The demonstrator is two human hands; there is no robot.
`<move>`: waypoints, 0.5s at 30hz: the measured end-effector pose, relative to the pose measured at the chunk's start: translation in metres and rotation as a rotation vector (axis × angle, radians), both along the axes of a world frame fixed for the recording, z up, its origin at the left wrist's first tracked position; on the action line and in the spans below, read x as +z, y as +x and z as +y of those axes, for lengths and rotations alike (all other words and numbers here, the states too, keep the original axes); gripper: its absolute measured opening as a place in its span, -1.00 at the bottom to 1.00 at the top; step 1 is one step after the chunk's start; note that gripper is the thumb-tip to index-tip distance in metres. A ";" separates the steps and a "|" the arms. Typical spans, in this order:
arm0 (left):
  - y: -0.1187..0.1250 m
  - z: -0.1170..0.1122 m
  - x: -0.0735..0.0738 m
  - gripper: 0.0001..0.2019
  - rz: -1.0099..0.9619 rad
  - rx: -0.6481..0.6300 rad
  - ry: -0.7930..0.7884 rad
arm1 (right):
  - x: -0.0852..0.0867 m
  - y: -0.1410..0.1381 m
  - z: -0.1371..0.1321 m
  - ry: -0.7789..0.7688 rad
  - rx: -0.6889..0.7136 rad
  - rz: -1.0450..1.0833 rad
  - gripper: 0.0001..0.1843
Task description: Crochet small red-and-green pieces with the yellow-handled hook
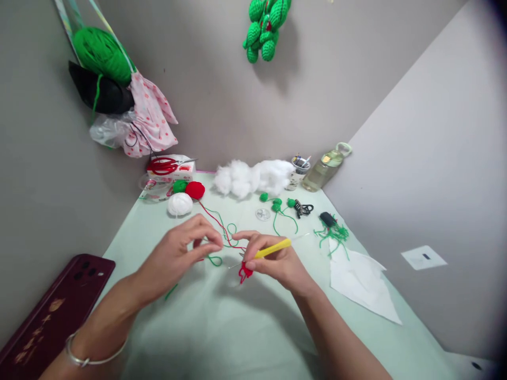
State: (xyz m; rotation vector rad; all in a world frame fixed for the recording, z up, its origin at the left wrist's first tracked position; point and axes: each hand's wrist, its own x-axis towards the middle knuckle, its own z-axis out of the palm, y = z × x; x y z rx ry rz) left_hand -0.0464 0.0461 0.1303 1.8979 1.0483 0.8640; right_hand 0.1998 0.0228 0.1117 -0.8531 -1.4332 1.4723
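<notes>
My left hand (pixel 180 256) is closed in a pinch, thumb against fingertips, where a strand of green yarn (pixel 215 260) shows. My right hand (pixel 273 258) holds a crochet hook (pixel 273 248) by its yellow handle, the thin metal tip pointing left. The same fingers grip a small piece of red crochet (pixel 245 272), which hangs below them with a loose loop. Red yarn (pixel 216 221) runs from the red ball (pixel 195 190) at the back to the right hand. Fingers partly hide where yarn and hook meet.
White stuffing (pixel 253 178) lies along the back wall, beside a pen cup (pixel 300 166) and a bottle (pixel 327 168). A white yarn ball (pixel 180 203) and red scissors (pixel 164 165) are back left. Small green crochet pieces (pixel 276 205), a hair claw (pixel 303 208) and white paper (pixel 360 282) lie right; a phone (pixel 59 311) left.
</notes>
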 end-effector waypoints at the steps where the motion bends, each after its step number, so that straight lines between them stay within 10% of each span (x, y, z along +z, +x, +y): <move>1: 0.007 -0.003 0.001 -0.81 -0.013 -0.035 -0.006 | 0.003 -0.005 0.000 -0.008 0.044 0.007 -0.88; 4: 0.006 0.003 0.002 -0.81 -0.039 0.066 0.097 | 0.004 -0.016 -0.004 -0.089 0.205 0.016 -0.91; 9: -0.048 0.042 -0.009 -0.86 0.059 0.676 0.369 | -0.019 0.005 -0.014 -0.187 0.086 0.094 -0.83; 12: -0.049 0.048 -0.016 -0.87 0.117 0.628 0.344 | -0.031 0.018 -0.015 -0.233 -0.002 0.154 -0.82; 15: -0.012 0.032 -0.017 -0.80 0.071 0.291 0.187 | -0.033 0.017 -0.013 -0.262 0.022 0.215 -0.80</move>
